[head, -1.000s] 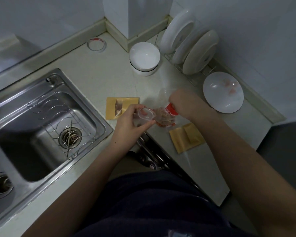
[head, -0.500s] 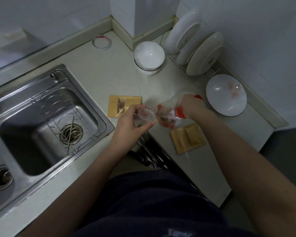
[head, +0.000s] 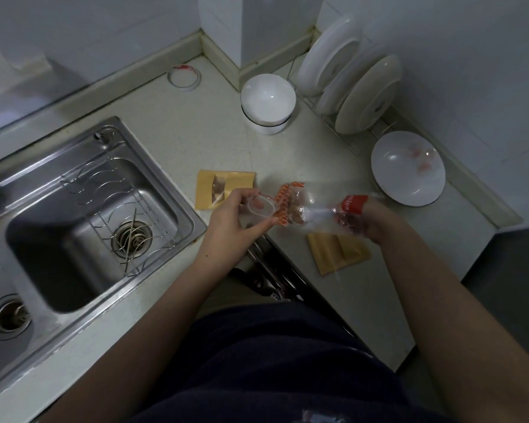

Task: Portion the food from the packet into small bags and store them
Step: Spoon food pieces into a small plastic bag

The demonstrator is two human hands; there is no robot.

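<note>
1. While the packet (head: pixel 315 210) hangs almost level over the front edge of the counter (head: pixel 171 132), the right hand (head: pixel 376 222) grips its back end, fingers curled round the crumpled plastic by the red label.
2. The left hand (head: pixel 237 216) pinches a small clear bag (head: pixel 258 207) between thumb and fingers. The bag's mouth is held open in an oval, right against the packet's orange-printed end.
3. Reddish food shows through the packet, bunched near the mouth and again near the right hand. Whether any piece is in the clear bag yet, I cannot tell.
4. Now the handling, as I judge it: the packet is thin film, so light, soft, floppy and probably slippery. With no stiffness, it will sag wherever nothing supports it.
5. The best hold looks like the one the right hand has, at the closed end, so a tip upward slides pieces forward. Squeezing the middle would likely crush the food.
6. The little bag looks flimsier yet, and its mouth should collapse unless the fingers spread it at the rim.
7. On the counter, a brown pouch (head: pixel 223 190) lies behind the left hand with food showing in its window. A second brown pouch (head: pixel 338 253) lies below the packet.
8. The risk is pieces missing that narrow opening and dropping past the counter edge.
</note>
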